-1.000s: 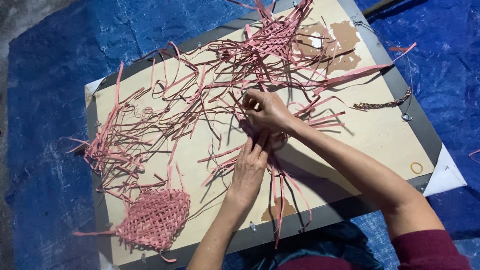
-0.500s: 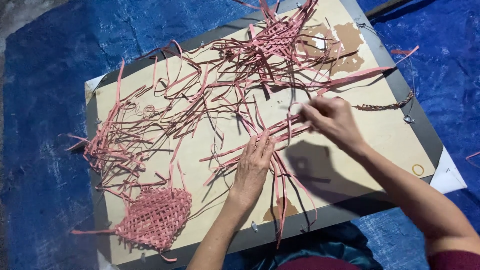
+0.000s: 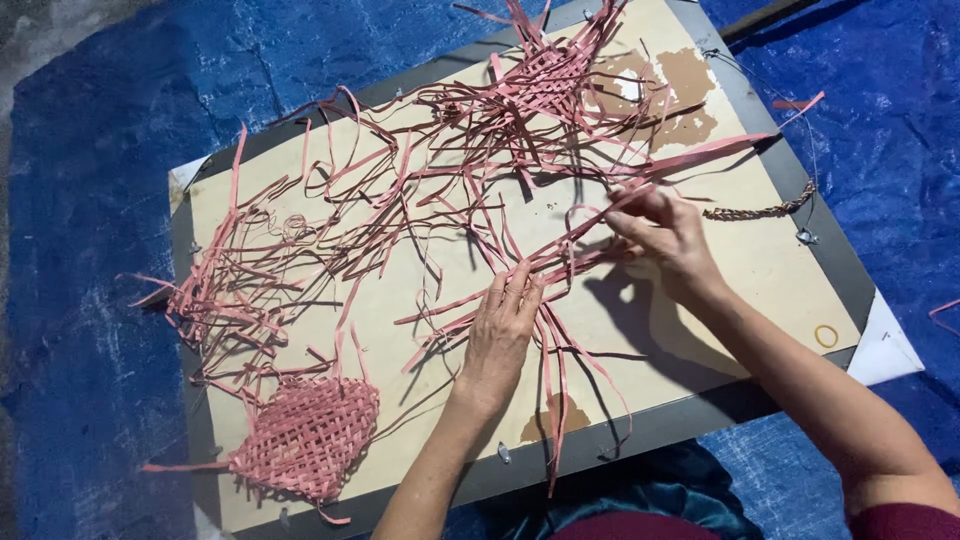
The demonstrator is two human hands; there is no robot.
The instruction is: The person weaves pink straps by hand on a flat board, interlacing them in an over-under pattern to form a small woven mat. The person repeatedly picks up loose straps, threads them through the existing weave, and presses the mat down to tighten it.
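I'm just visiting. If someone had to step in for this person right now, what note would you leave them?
Left hand: flat, pressing down a bundle of pink strips on the board.
Right hand: pinching one strip out of that bundle, fingertips closed on it.
Done: one small woven mat lies at the board's near left corner; a second woven patch sits at the far edge with loose ends.
Left: many loose strips spread unwoven across the board.

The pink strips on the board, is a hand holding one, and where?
The right hand pinches a long flat pink strip partway along; the left hand presses strips flat.
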